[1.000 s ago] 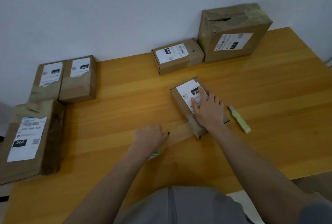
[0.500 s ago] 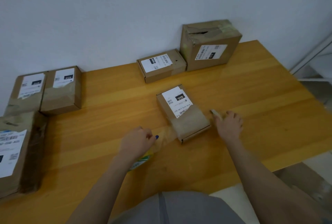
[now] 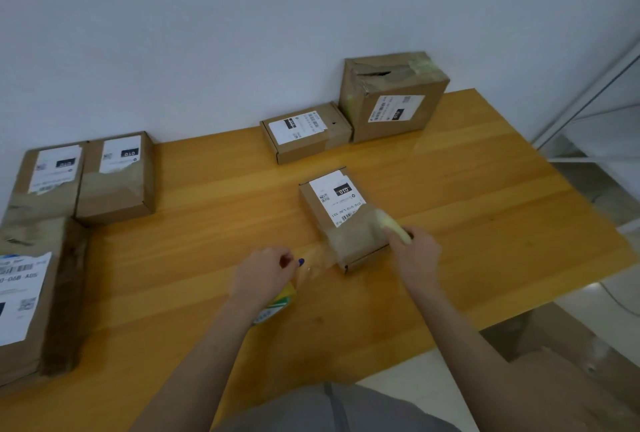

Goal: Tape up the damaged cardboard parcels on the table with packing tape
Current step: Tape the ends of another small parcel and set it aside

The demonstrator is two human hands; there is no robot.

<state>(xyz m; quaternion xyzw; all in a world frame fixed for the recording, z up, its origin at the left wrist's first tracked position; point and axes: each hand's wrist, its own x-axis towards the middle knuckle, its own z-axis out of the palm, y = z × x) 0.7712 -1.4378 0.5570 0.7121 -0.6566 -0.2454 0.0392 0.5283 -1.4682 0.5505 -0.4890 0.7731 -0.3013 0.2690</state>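
Note:
A small cardboard parcel (image 3: pixel 341 213) with a white label lies in the middle of the wooden table (image 3: pixel 467 196). A band of clear tape (image 3: pixel 317 263) covers its near end and stretches left to the tape roll (image 3: pixel 277 305), yellow-green and mostly hidden under my left hand (image 3: pixel 265 275), which grips it. My right hand (image 3: pixel 417 253) holds a pale yellow-green cutter (image 3: pixel 393 229) whose tip lies over the parcel's near right corner.
A flat labelled parcel (image 3: pixel 304 132) and a taller torn box (image 3: pixel 393 95) stand against the wall at the back. Two labelled parcels (image 3: pixel 86 177) and a big one (image 3: pixel 33 300) sit at the left. A white shelf frame (image 3: pixel 588 99) stands right of the table.
My right hand left the parcel top, picked the cutter up off the table at the right, and brought it over the parcel's near corner. The left hand kept the tape roll.

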